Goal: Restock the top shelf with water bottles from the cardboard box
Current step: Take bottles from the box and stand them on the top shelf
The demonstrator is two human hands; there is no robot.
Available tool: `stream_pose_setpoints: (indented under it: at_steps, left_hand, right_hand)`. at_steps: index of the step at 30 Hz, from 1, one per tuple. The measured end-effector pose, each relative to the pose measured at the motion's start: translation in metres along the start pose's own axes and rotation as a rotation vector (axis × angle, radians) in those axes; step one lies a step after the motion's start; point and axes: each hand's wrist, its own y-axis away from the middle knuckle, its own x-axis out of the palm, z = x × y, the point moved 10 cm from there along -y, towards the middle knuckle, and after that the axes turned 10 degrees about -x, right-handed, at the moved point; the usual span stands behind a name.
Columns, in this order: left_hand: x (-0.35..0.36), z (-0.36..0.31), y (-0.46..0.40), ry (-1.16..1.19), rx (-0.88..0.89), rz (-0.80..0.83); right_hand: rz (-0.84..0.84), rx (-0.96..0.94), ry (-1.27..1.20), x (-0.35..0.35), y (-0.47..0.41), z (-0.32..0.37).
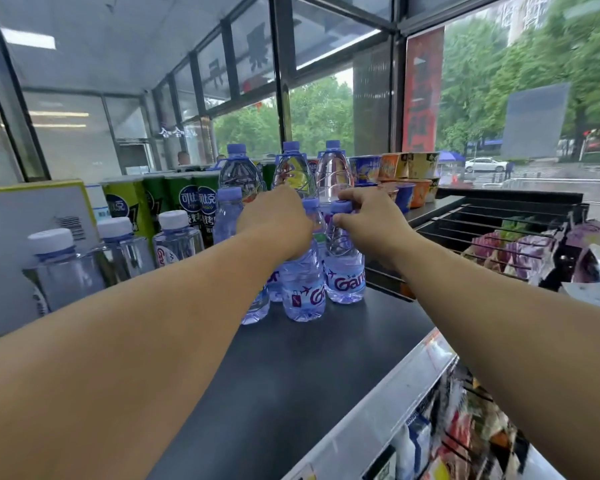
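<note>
Far left on the dark top shelf (326, 368): white box (32, 216), then three white-capped bottles (177, 244) standing upright, green canisters (187, 202) behind them. Next, a blue-capped bottle (227, 216) stands just left of the left hand (274, 220).

Left arm reaches fwd from lower left, palm down, fingers curled over the neck of the front water bottle (303, 289); bottle sits directly under the hand, upright, cap up, long axis vertical, base on the shelf.

Right hand (364, 216) comes in from lower right, thumb and fingers pinching the cap of the right water bottle (345, 271); bottle hangs below the fingertips, upright, touching its neighbour, base on the shelf near the back edge.

Behind both: three tall bottles (293, 171) w/ blue caps. Further right, noodle cups (409, 171), then a wire rack (499, 230) w/ snack bags.
</note>
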Motion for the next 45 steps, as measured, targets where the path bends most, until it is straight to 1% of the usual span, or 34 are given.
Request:
stream_pose_setpoints:
  at_steps: [11, 17, 20, 24, 27, 31, 33, 37, 40, 42, 45]
  left_hand:
    - [0.001, 0.001, 0.022, -0.007, 0.021, -0.008]
    - [-0.002, 0.003, 0.034, 0.045, -0.027, 0.016]
    - [-0.004, 0.002, 0.042, 0.043, -0.039, 0.018]
    - [-0.02, -0.006, 0.058, 0.069, -0.043, -0.04]
    - [-0.039, -0.02, 0.078, 0.107, -0.03, -0.116]
    - [-0.064, -0.037, 0.115, 0.08, -0.02, -0.162]
    - [-0.071, -0.04, 0.136, 0.035, -0.034, -0.139]
    - [-0.059, -0.032, 0.176, -0.085, -0.078, -0.015]
    - [-0.046, -0.035, 0.215, -0.017, -0.085, 0.026]
    - [-0.036, -0.046, 0.247, 0.077, -0.071, 0.056]
    - [-0.023, -0.07, 0.293, 0.157, -0.047, 0.066]
  right_hand:
    - [0.027, 0.061, -0.064, 0.008, 0.015, -0.01]
    - [0.059, 0.086, -0.032, 0.002, 0.031, -0.006]
    - [0.058, 0.067, -0.006, -0.007, 0.039, -0.001]
    - [0.053, 0.059, -0.014, -0.021, 0.053, 0.008]
    - [0.06, 0.014, -0.005, -0.037, 0.069, 0.026]
    - [0.053, -0.052, 0.009, -0.072, 0.1, 0.057]
    - [0.07, -0.059, -0.006, -0.088, 0.119, 0.067]
    - [0.113, -0.041, -0.022, -0.12, 0.16, 0.074]
    - [0.16, -0.016, -0.029, -0.136, 0.194, 0.064]
    - [0.188, 0.017, -0.03, -0.138, 0.219, 0.051]
    - [0.21, 0.08, -0.074, -0.137, 0.261, 0.036]
